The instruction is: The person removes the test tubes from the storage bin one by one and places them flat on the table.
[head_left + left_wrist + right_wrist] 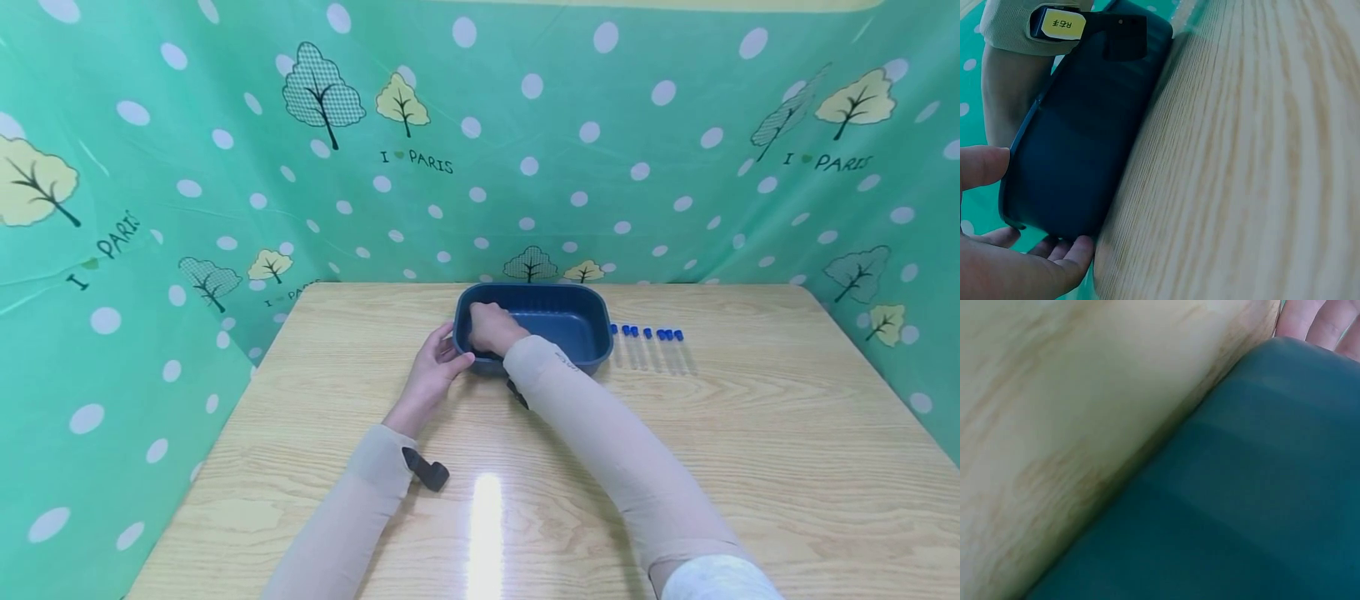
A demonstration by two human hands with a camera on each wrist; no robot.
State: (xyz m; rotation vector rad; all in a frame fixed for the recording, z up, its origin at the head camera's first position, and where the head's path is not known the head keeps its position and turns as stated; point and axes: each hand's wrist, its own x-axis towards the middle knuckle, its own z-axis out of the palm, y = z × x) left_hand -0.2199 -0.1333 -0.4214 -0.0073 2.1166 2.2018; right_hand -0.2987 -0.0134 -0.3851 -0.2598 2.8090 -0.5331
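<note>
A dark blue rectangular basin (573, 333) stands at the far middle of the table. My left hand (435, 360) holds its left end, with the thumb at the near corner and the other fingers along the side. In the left wrist view, that hand's thumb (985, 167) meets the rim and its fingertips lie against the end wall. My right hand (492, 327) reaches down into the left part of the basin, knuckles up. Its fingertips are hidden, and whatever they touch cannot be seen. The right wrist view shows mostly the basin's outer wall (1229, 487).
Several clear tubes with blue caps (648, 333) lie in a row just right of the basin. The wooden table (337, 367) ends at a green patterned curtain (525, 200) behind and at both sides. Black camera mounts (426, 469) sit on the wrists.
</note>
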